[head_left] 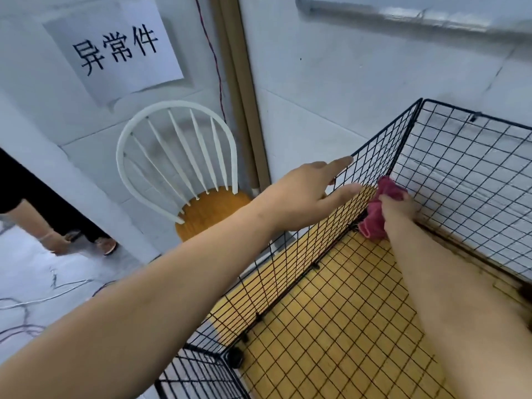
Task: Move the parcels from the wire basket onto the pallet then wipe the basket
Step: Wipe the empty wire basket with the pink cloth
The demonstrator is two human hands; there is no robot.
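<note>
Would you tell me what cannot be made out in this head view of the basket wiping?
Head view:
- parcels and pallet: outside the frame.
- wire basket: near and right sides cut off by frame edges.
- right hand: fingers mostly buried in the pink cloth.
- left hand: far fingers hidden behind the hand itself; whether they hook the mesh is unclear.
- person at left: mostly cut off by the frame edge.

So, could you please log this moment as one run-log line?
phase: wiping | left hand: touches wire basket side panel | right hand: grips red cloth in far inside corner | parcels: none in view
</note>
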